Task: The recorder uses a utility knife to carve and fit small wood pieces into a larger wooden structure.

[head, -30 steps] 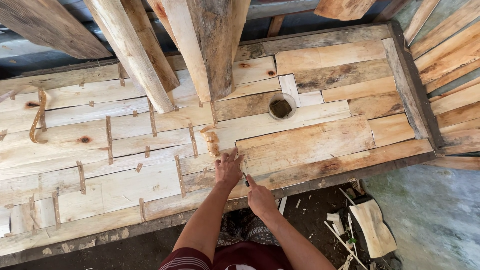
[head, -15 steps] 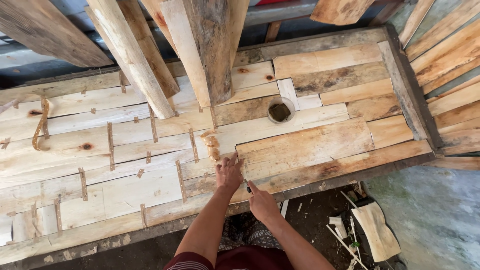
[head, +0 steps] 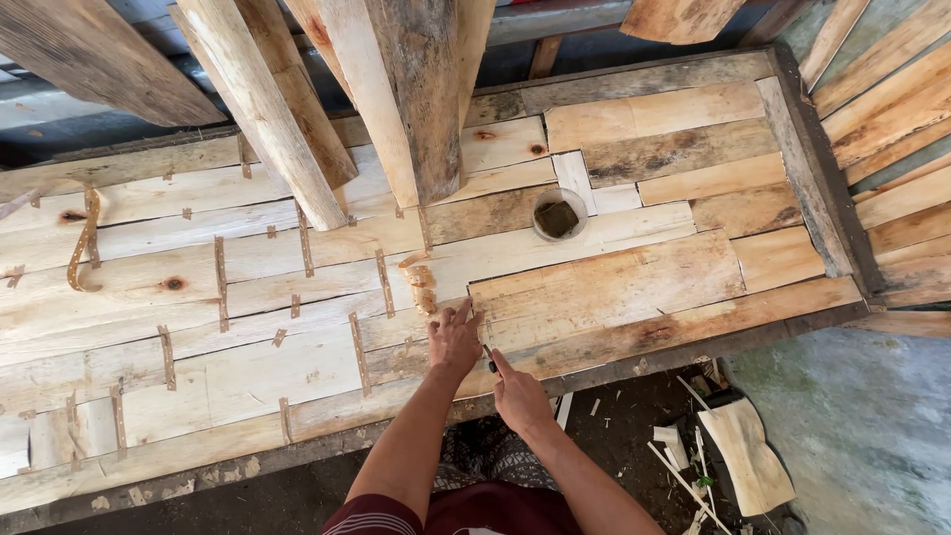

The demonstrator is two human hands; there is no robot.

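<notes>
On the pale patchwork plank panel, my left hand lies flat, fingers spread. My right hand pinches a small dark tool, mostly hidden, its kind unclear.

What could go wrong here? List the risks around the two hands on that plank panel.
1. The left hand presses flat on the rough plank panel, right beside the small dark tool in the right hand; a slip could probably drive it into the left fingers.
2. The bare palm on unplaned wood could pick up splinters.
3. Offcuts lie on the ground near the person's feet, a likely trip hazard.
</notes>
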